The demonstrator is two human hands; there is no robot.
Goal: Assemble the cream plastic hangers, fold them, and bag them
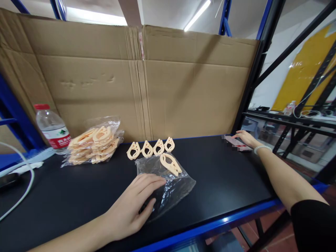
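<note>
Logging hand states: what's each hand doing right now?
Left hand: open, partly over the clear plastic bag.
Right hand: at the phone; whether gripping cannot be told.

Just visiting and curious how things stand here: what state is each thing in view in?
Left hand: open, fingers over the clear bag
Clear bag: flat, crinkled; open or sealed, unclear
Loose cream piece: lying on or inside the bag, unclear which
Four cream pieces: in a row
Bagged cream pieces: piled in clear wrapping
Right hand: on the phone
Phone: lying flat
Bottle: upright, red cap on
Ceiling light: lit
</note>
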